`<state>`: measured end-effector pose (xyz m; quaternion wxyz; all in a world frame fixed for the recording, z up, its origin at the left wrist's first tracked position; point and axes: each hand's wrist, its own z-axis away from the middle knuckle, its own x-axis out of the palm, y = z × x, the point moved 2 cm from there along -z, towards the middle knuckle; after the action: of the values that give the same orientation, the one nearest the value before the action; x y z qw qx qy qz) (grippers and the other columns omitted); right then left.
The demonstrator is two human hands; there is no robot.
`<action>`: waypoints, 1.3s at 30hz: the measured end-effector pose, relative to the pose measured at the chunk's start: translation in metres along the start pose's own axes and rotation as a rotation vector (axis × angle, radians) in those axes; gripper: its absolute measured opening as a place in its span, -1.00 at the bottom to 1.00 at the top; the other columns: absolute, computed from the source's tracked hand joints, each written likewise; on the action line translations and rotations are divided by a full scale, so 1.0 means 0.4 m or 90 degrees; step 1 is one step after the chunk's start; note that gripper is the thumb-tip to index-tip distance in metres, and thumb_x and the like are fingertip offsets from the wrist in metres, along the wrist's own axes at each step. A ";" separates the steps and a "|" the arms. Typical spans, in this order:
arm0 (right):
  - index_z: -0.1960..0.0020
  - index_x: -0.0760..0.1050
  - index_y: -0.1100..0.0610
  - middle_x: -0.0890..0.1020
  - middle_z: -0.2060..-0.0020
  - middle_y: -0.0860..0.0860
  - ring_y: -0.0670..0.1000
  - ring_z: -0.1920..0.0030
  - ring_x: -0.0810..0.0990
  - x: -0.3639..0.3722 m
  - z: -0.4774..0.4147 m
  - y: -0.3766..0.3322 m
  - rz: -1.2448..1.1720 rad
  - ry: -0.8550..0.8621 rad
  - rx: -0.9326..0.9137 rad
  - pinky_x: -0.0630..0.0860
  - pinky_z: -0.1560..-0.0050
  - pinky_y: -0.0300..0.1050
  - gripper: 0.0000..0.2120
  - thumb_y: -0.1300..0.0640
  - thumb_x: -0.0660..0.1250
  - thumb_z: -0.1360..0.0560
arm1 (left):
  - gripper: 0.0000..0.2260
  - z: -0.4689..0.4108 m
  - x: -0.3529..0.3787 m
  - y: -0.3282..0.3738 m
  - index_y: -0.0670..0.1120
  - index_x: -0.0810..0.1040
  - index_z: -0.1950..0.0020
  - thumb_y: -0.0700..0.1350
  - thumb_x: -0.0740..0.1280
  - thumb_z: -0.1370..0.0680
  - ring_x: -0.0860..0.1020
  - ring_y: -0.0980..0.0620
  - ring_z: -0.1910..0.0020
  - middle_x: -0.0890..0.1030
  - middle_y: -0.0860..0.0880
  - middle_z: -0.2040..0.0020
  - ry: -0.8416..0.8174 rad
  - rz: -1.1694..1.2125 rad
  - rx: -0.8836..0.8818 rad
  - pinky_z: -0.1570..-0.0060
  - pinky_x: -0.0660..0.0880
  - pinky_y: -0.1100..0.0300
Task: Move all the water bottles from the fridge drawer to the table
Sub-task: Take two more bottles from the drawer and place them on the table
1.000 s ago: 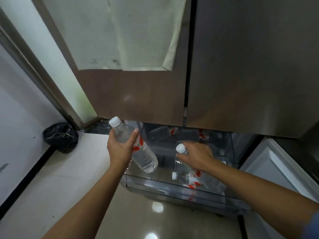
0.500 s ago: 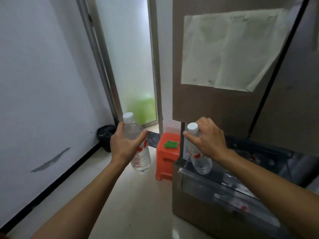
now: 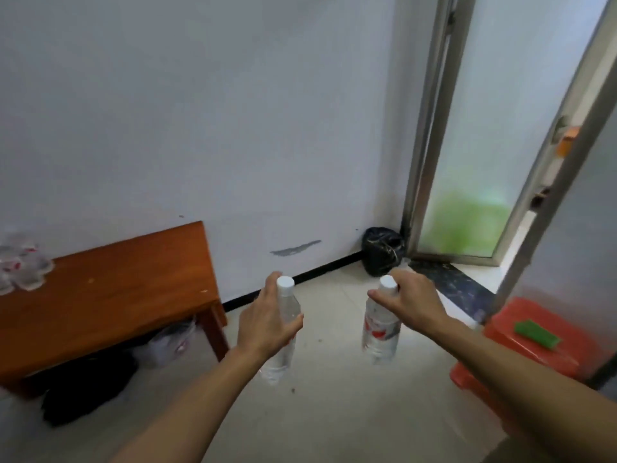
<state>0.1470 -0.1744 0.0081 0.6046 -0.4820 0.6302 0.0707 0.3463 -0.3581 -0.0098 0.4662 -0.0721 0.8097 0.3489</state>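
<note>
Carrying one water bottle gripped in left hand, another water bottle in right hand — midway toward wooden table, earlier bottles already there — drawer out of view.

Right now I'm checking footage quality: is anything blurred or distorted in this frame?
Head view: wide-angle bending curves the door frame; motion blur smears the bottles on the table; both held bottles' labels are soft; the frosted door glass glows bright but not blown out.

A brown wooden table against the wall bears clear water bottles at its left end.
</note>
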 end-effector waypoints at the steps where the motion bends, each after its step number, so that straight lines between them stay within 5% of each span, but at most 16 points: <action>1: 0.26 0.40 0.06 0.52 0.33 -0.03 -0.01 0.31 0.50 0.049 -0.034 -0.041 -0.016 -0.030 -0.023 0.34 0.37 -0.18 -0.67 -0.15 0.44 -0.39 | -0.28 0.002 -0.015 -0.051 0.04 0.14 -0.45 0.10 0.44 -0.40 0.59 -0.13 -0.08 0.55 -0.07 -0.22 0.013 -0.010 -0.026 0.03 0.49 0.06; 4: 0.24 0.42 0.07 0.54 0.33 -0.04 -0.02 0.30 0.52 0.199 -0.148 -0.166 -0.027 -0.087 -0.106 0.49 0.31 -0.11 -0.68 -0.16 0.42 -0.39 | -0.24 -0.005 -0.063 -0.207 0.06 0.10 -0.47 0.13 0.42 -0.40 0.56 -0.13 -0.17 0.50 -0.04 -0.33 0.048 -0.046 -0.100 -0.04 0.49 0.04; 12: 0.09 0.40 0.01 0.55 0.21 -0.05 -0.04 0.25 0.51 0.539 -0.433 -0.535 -0.034 -0.195 -0.342 0.36 0.26 -0.21 -0.72 -0.20 0.29 -0.47 | -0.44 -0.057 -0.230 -0.541 0.09 0.17 -0.25 0.09 0.42 -0.39 0.54 0.04 0.20 0.51 0.10 0.11 0.127 -0.105 -0.348 0.19 0.52 0.11; 17: 0.03 0.42 0.03 0.57 0.21 -0.07 -0.06 0.26 0.53 0.735 -0.536 -0.750 -0.032 -0.247 -0.460 0.49 0.24 -0.17 -0.68 -0.23 0.27 -0.49 | -0.48 -0.015 -0.309 -0.719 0.11 0.22 -0.13 0.12 0.47 -0.36 0.52 0.06 0.12 0.50 0.11 0.08 0.217 -0.054 -0.485 0.17 0.52 0.10; 22: 0.12 0.37 0.01 0.48 0.32 -0.07 -0.12 0.35 0.44 0.904 -0.584 -0.983 -0.040 -0.292 -0.514 0.30 0.40 -0.28 -0.74 -0.16 0.31 -0.49 | -0.43 0.014 -0.390 -0.913 -0.01 0.27 -0.23 0.18 0.45 -0.39 0.55 -0.03 0.05 0.52 0.05 0.05 0.320 -0.005 -0.613 0.04 0.54 0.02; 26: 0.09 0.38 -0.01 0.49 0.31 -0.11 -0.13 0.35 0.50 1.061 -0.616 -1.148 -0.031 -0.313 -0.516 0.47 0.38 -0.27 -0.74 -0.18 0.29 -0.49 | -0.47 -0.037 -0.482 -1.108 -0.06 0.27 -0.21 0.18 0.41 -0.44 0.50 0.06 0.11 0.50 0.04 0.05 0.330 -0.009 -0.594 0.18 0.40 0.20; 30: 0.05 0.34 -0.02 0.49 0.26 -0.12 -0.15 0.32 0.48 1.187 -0.668 -1.318 -0.010 -0.316 -0.503 0.36 0.38 -0.35 -0.75 -0.19 0.27 -0.51 | -0.67 -0.111 -0.601 -1.306 0.03 0.22 -0.10 0.15 0.29 -0.53 0.52 0.19 0.24 0.51 0.09 0.15 0.316 -0.029 -0.551 0.34 0.35 0.39; 33: -0.03 0.37 0.01 0.52 0.19 -0.09 -0.12 0.27 0.52 1.252 -0.712 -1.429 -0.024 -0.309 -0.466 0.38 0.36 -0.35 -0.72 -0.17 0.27 -0.52 | -0.71 -0.172 -0.678 -1.434 0.02 0.25 -0.13 0.16 0.21 -0.56 0.60 0.11 0.19 0.55 0.08 0.14 0.295 -0.062 -0.520 0.23 0.50 0.27; 39: -0.07 0.42 0.05 0.52 0.19 -0.08 -0.11 0.25 0.52 1.358 -0.826 -1.564 -0.026 -0.273 -0.422 0.37 0.36 -0.34 -0.67 -0.20 0.26 -0.52 | -0.71 -0.327 -0.745 -1.655 0.00 0.34 -0.14 0.18 0.17 -0.58 0.55 0.18 0.21 0.55 0.11 0.14 0.206 -0.105 -0.469 0.29 0.39 0.36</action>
<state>0.4573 -1.0086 -0.0484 0.5356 -0.6379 0.4229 0.3569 0.7123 -0.9969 -0.0572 0.3023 -0.3526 0.6849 0.5614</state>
